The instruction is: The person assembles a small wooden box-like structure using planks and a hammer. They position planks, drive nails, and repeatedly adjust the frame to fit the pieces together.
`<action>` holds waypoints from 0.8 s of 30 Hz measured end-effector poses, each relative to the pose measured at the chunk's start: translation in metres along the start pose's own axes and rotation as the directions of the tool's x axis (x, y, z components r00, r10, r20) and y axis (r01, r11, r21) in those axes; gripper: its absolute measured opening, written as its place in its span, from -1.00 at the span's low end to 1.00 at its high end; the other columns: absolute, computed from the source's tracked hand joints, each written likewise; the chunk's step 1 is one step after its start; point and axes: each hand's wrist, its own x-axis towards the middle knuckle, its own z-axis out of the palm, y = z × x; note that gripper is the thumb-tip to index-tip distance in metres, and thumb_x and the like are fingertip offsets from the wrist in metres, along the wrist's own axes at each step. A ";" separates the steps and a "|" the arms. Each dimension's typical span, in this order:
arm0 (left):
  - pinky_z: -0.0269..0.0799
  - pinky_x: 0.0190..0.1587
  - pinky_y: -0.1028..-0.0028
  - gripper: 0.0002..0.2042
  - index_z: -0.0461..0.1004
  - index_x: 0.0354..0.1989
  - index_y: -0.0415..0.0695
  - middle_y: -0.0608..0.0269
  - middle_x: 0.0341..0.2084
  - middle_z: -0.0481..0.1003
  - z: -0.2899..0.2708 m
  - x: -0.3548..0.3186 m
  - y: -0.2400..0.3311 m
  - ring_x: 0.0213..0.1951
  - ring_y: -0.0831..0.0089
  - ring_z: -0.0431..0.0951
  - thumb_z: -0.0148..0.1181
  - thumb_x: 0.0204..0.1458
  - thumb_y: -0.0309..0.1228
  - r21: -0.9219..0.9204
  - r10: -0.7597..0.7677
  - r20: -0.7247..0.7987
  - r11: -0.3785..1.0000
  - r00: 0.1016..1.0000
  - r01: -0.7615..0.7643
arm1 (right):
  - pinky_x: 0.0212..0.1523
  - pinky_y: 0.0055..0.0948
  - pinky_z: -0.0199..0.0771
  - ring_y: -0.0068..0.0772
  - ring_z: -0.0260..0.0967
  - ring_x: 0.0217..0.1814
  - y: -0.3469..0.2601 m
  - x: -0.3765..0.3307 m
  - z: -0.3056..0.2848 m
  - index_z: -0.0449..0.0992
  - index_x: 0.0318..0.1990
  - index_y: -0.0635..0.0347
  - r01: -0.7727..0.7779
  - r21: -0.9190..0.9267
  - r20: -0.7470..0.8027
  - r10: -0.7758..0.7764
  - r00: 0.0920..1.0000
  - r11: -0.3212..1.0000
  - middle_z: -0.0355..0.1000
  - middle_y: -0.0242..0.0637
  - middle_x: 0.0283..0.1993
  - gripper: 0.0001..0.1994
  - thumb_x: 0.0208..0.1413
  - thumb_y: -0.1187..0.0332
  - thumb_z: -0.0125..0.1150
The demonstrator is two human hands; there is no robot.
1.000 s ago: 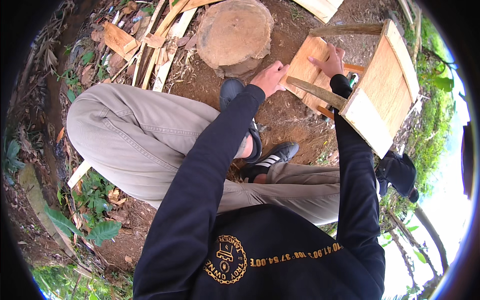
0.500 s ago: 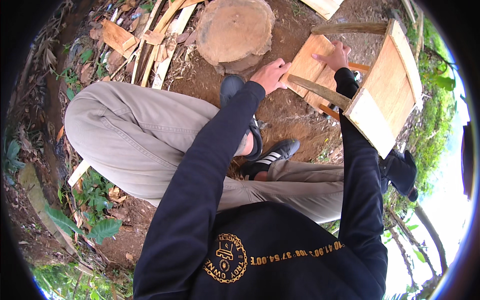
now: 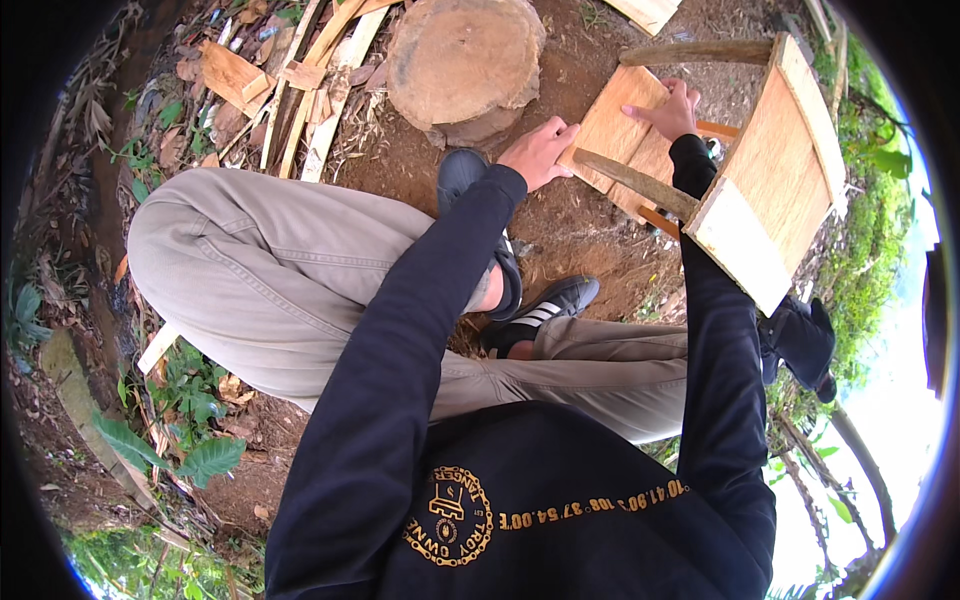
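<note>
A small wooden frame [image 3: 745,210], built of pale boards joined by rough sticks and orange-brown rails, stands tilted at the upper right. At its near-left end is a flat board [image 3: 612,118]. My left hand [image 3: 540,155] pinches this board's left corner, beside the end of a stick [image 3: 635,182]. Reaching in between the sticks, my right hand [image 3: 670,112] grips the same board, its thumb lying on the face and its other fingers partly hidden. The wide panel at the right covers part of my right forearm.
A sawn tree stump [image 3: 465,65] stands at the top centre. Left of it lie wood strips [image 3: 335,90] and board offcuts [image 3: 232,75] among dry leaves. My legs and shoes [image 3: 555,305] are below the frame. A dark boot [image 3: 800,340] shows at the right.
Both hands keep their hold on the board. The whole view has shifted very slightly; otherwise nothing visibly moves.
</note>
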 end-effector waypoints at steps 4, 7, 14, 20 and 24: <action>0.41 0.05 0.24 -0.28 0.27 0.23 -0.19 0.13 -0.07 0.32 -0.002 -0.002 0.000 0.01 0.13 0.44 0.44 -0.15 -0.31 -0.015 0.017 -0.011 1.000 1.000 -0.017 | 0.16 -0.13 0.38 0.06 0.18 0.20 0.001 0.000 0.001 0.18 0.19 0.23 0.000 0.002 0.002 0.000 1.000 1.000 -0.01 -0.04 0.13 0.11 -0.52 -0.20 0.64; 0.41 0.04 0.24 -0.27 0.27 0.24 -0.18 0.14 -0.07 0.32 -0.001 0.000 -0.001 0.01 0.12 0.44 0.44 -0.16 -0.31 -0.023 0.025 -0.015 0.999 1.000 -0.026 | 0.18 -0.14 0.37 0.08 0.17 0.21 0.000 -0.002 -0.002 0.18 0.19 0.23 0.002 0.006 -0.009 -0.002 1.000 1.000 -0.02 -0.02 0.15 0.10 -0.51 -0.19 0.64; 0.41 0.03 0.23 -0.31 0.29 0.25 -0.08 0.12 -0.06 0.33 -0.009 -0.002 0.010 -0.01 0.09 0.46 0.42 -0.12 -0.36 -0.146 -0.103 0.054 0.983 0.993 0.110 | 0.22 -0.13 0.26 -0.06 0.18 0.22 -0.013 -0.068 0.010 0.35 0.13 0.15 0.005 0.140 -0.418 0.055 0.907 0.990 0.25 0.02 0.14 -0.30 -0.19 0.16 0.54; 0.45 0.00 0.31 -0.48 0.43 0.16 -0.06 0.13 -0.05 0.33 -0.001 -0.001 0.000 -0.11 0.20 0.48 0.37 -0.04 -0.36 -0.015 0.103 -0.062 0.995 0.993 -0.104 | -0.02 -0.12 0.42 -0.04 0.47 -0.05 -0.057 -0.185 0.047 0.57 -0.17 0.08 0.011 0.067 -0.307 0.010 0.952 0.998 0.49 0.04 -0.15 -0.79 0.00 0.45 0.21; 0.45 0.00 0.31 -0.54 0.49 0.08 -0.09 0.17 -0.05 0.35 0.003 -0.002 0.006 -0.08 0.23 0.47 0.38 -0.06 -0.38 0.128 0.131 -0.086 0.985 0.988 -0.120 | 0.08 -0.09 0.36 0.01 0.39 0.07 -0.075 -0.199 0.059 0.55 -0.11 0.15 0.021 0.057 -0.189 -0.009 0.982 0.998 0.45 0.14 -0.08 -0.70 -0.06 0.52 0.14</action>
